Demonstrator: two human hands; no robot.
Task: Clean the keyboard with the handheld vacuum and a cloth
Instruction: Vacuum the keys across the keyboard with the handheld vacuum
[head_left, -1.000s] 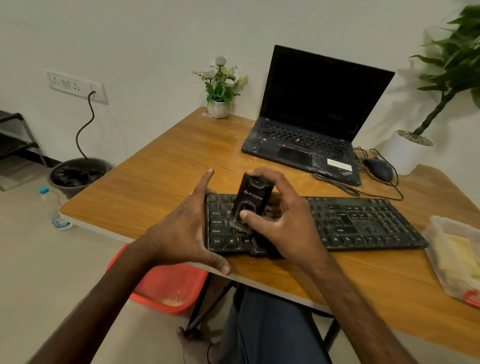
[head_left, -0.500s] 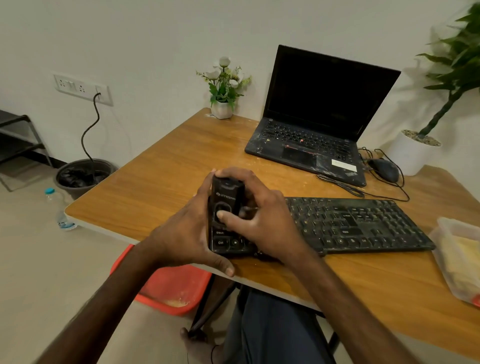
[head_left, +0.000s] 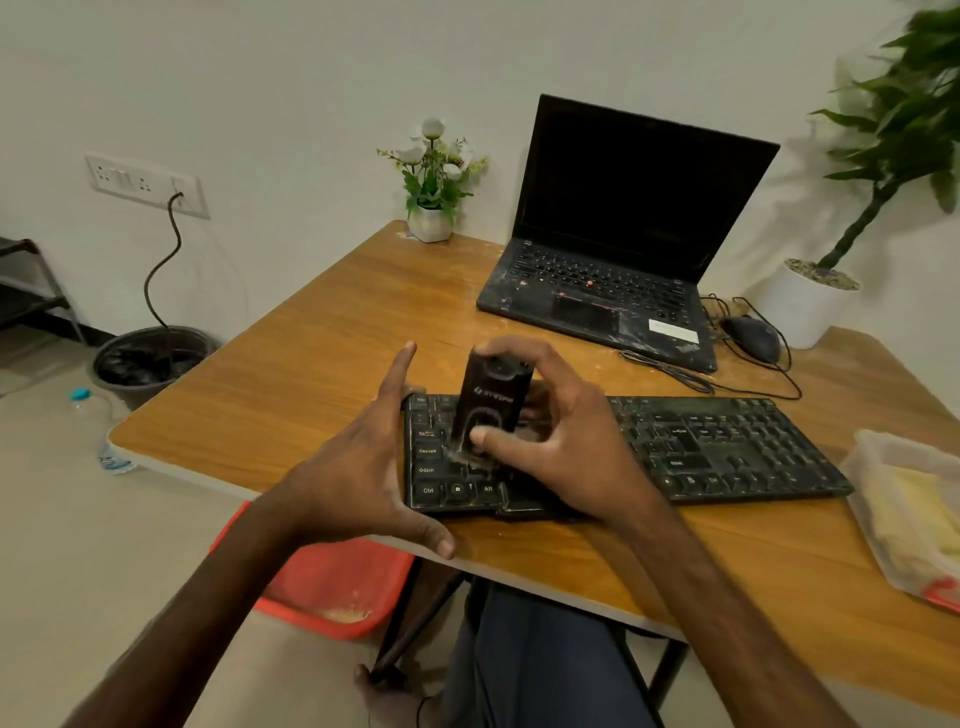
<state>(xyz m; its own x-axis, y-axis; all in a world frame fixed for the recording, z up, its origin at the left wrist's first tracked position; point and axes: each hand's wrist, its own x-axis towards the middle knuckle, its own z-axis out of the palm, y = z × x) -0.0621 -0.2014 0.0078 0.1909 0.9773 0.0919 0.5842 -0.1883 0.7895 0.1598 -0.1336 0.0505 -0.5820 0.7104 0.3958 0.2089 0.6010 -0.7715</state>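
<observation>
A black keyboard (head_left: 717, 447) lies along the near edge of the wooden table (head_left: 311, 364). A small black handheld vacuum (head_left: 491, 400) stands nose-down on the keyboard's left keys. My right hand (head_left: 566, 441) grips the vacuum, fingers over its top and thumb on its front. My left hand (head_left: 363, 473) braces the keyboard's left end, forefinger straight along the far corner and thumb at the near edge. A clear plastic tub (head_left: 914, 514) at the right edge holds a yellow cloth (head_left: 930, 519).
An open black laptop (head_left: 618, 260) sits at the back, with a black mouse (head_left: 750, 338) and cables to its right. A small flower pot (head_left: 431, 208) and a large potted plant (head_left: 815, 301) stand at the back. A red basin (head_left: 332, 587) and a black bin (head_left: 150, 358) are on the floor.
The vacuum slid left to the keyboard's end half a second ago and has now come back a little to the right. My left hand stays on the keyboard's left end.
</observation>
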